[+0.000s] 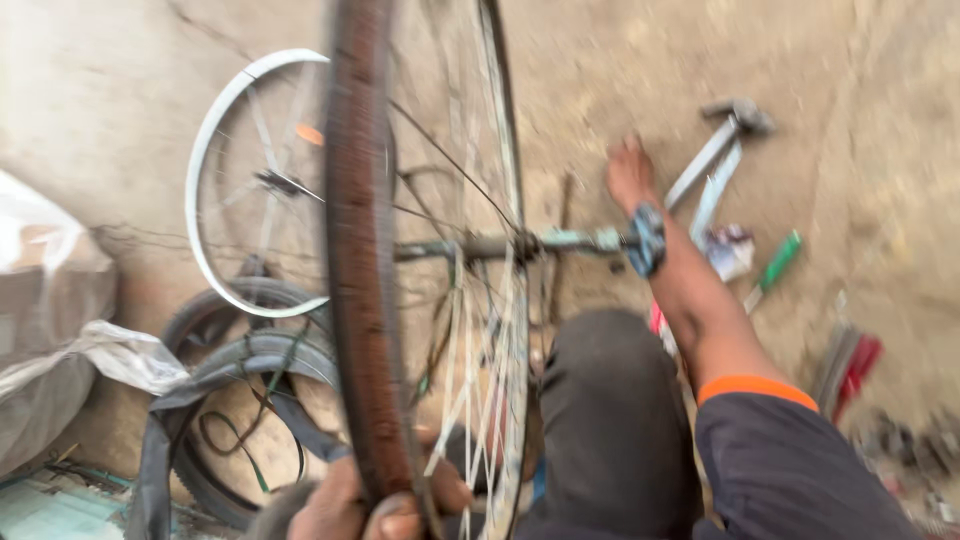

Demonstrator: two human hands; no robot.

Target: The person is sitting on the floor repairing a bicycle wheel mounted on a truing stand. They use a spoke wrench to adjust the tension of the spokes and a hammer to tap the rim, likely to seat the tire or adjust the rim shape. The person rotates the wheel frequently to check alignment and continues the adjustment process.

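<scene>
At six o'clock your left hand [375, 505] pinches the brown bicycle tyre [358, 250]; at one o'clock your right hand [630, 175], fingers together, reaches beside the hammer [722, 140].

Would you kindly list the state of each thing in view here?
Bicycle wheel: upright, tyre fitted, gripped at the bottom.
Left hand: closed on the wheel's tyre.
Right hand: reaching to the ground, holding nothing.
Bare rim: lying flat, no tyre.
Loose tyres: lying on the ground.
</scene>
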